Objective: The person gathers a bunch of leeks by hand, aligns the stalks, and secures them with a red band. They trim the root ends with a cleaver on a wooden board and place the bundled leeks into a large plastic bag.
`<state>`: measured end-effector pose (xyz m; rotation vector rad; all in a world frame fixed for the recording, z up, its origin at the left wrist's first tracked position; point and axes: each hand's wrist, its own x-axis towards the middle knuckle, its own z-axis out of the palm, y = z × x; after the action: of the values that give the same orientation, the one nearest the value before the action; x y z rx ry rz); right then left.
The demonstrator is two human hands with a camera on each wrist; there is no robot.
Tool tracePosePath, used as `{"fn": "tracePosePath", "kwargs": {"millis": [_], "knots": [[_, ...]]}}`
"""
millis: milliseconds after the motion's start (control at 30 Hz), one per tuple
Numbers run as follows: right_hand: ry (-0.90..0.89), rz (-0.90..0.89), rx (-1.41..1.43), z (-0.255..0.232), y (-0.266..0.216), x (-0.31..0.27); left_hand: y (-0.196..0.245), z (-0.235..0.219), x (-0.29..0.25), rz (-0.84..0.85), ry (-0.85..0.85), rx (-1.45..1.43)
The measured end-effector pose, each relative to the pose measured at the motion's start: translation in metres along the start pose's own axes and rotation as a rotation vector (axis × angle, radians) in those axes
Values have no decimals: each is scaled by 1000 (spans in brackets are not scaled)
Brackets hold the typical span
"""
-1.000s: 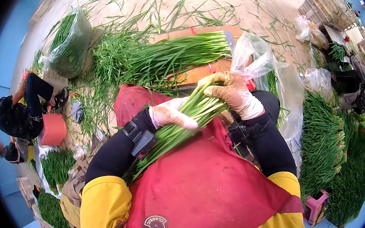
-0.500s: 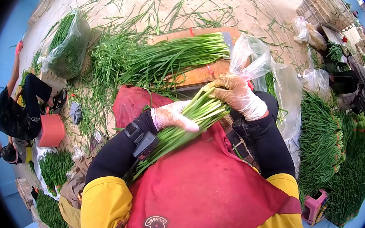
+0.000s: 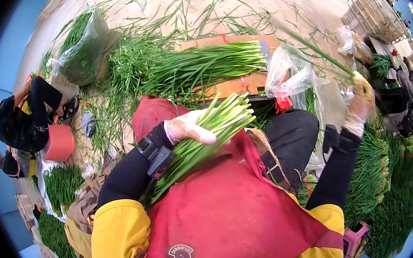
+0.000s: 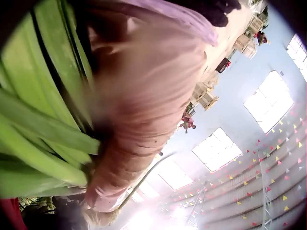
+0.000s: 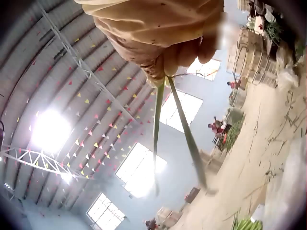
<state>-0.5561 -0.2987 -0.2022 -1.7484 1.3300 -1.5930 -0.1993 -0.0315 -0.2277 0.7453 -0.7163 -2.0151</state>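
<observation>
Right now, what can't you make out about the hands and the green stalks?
- Left hand: its fingers under the bunch of stalks are hidden in the head view; the left wrist view is blurred.
- Right hand: small at the head view's edge.
- Pulled stalks: far ends blurred; count uncertain.

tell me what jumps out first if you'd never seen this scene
The thick bunch of green stalks across the red apron, gripped by the gloved left hand. Off to the right, the right hand pinches a few long stalks lifted high. Beyond lies a trimmed pile on a wooden board.
</observation>
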Motion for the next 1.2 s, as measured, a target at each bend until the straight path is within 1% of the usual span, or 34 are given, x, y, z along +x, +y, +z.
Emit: {"fn": "tracePosePath", "kwargs": {"millis": [67,100,133,167,200,233,267,300,333,367,400,433,467,533,600,633,667,733,767,800,833,867,933,967,1000,1067,1100,1133,1167,1200], "knots": [[-101,99,163,-24,16,3,5,1,-5,17,52,-49],[-254,123,155,-28,-1,-6,8,-1,-5,33,57,-8],[-439,170,45,-31,-11,-13,9,-6,-6,57,73,45],[-609,277,-36,-28,-32,-27,14,-4,-8,36,91,6],[-916,298,-29,-22,-45,-38,18,-1,-10,13,107,-34],[-1281,396,-65,-11,-55,-44,14,-12,-7,-8,88,-63],[-1470,357,-17,4,-76,-59,15,-12,-5,-11,85,-59],[-1573,309,79,17,-76,-75,15,-11,-3,2,50,-94],[-1635,509,83,27,-96,-76,16,-10,0,16,16,-130],[-1501,248,160,38,-92,-81,15,-9,2,23,-23,-170],[-1355,364,269,48,-87,-79,14,-5,4,19,-25,-168],[-1275,330,446,60,-75,-73,13,1,5,27,-35,-206],[-1052,95,532,76,-75,-72,12,4,6,35,-48,-243],[-872,279,690,107,-92,-83,12,7,6,-2,-41,-280],[-1180,108,628,129,-100,-104,8,8,8,25,-48,-311],[-1310,-24,660,137,-107,-117,7,5,9,-11,-56,-334],[-1448,205,735,125,-130,-120,7,4,7,-9,-52,-336],[-1306,603,946,124,-127,-118,7,5,5,-5,-43,-315],[-1104,292,899,131,-103,-116,11,9,3,-1,-41,-306],[-1045,350,890,125,-104,-110,11,6,3,1,-40,-306],[-1160,411,782,120,-93,-104,9,2,3,-3,-43,-293],[-1268,472,667,116,-96,-98,8,0,4,-9,-50,-282],[-1363,414,497,109,-107,-104,7,2,7,-19,-42,-297],[-1292,355,629,111,-109,-120,5,-1,8,-35,-34,-261],[-1363,441,706,116,-103,-127,3,-3,9,-50,-23,-224],[-1354,695,823,118,-101,-137,-2,-9,11,-61,-45,-169],[-1303,738,789,119,-107,-138,-6,-13,11,-59,-10,-117],[-1302,742,794,120,-106,-139,-8,-15,10,-58,26,-65],[-1282,709,778,122,-105,-140,-8,-14,9,-61,27,-65],[-1262,676,759,122,-107,-140,-6,-12,7,-42,40,7]]}}
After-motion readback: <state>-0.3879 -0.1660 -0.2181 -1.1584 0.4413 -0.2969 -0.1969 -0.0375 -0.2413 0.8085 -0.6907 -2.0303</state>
